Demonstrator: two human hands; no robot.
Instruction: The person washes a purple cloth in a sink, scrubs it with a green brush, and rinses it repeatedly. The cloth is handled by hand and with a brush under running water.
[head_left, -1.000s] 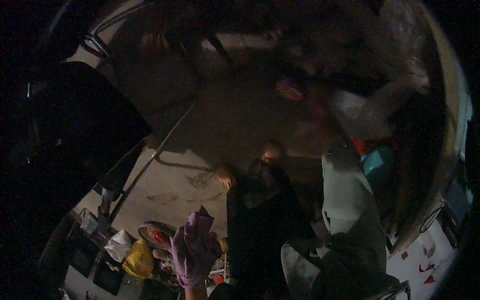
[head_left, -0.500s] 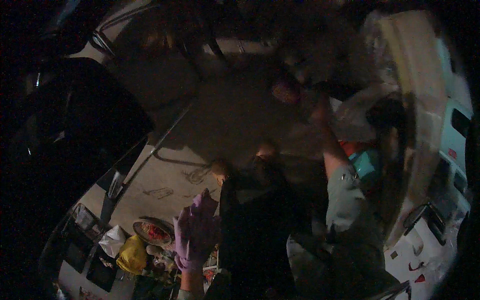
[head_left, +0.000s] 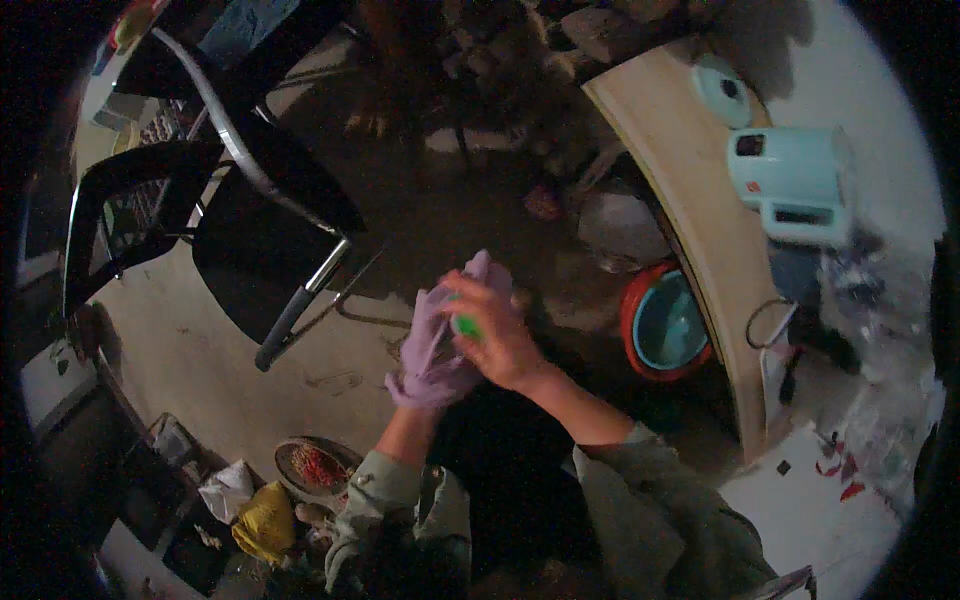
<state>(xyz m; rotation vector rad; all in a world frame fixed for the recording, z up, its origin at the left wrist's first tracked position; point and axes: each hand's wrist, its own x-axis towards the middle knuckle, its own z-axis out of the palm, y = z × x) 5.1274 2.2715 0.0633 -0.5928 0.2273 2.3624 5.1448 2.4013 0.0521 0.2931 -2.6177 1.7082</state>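
My left hand (head_left: 428, 365) wears a loose lilac rubber glove and is raised in the middle, its visible fingers stretched up and apart. My bare right hand (head_left: 508, 350) lies across the glove, its fingers curled against the palm side. A small bright green patch (head_left: 467, 325) shows between my right fingers and thumb; whether it is a separate thing or part of the glove I cannot make out. Some of the left fingers are hidden behind the right hand.
A black chair (head_left: 270, 235) with metal arms stands at left. Red and blue basins (head_left: 668, 325) sit below a wooden table edge (head_left: 690, 200) at right, which bears a pale blue pitcher (head_left: 790, 175). A basket (head_left: 310, 465) and a yellow bag (head_left: 265, 522) are at lower left.
My right hand has come in from the right and now meets the gloved left hand, which has moved up and right. The view has shifted, showing more of the chair and basins.
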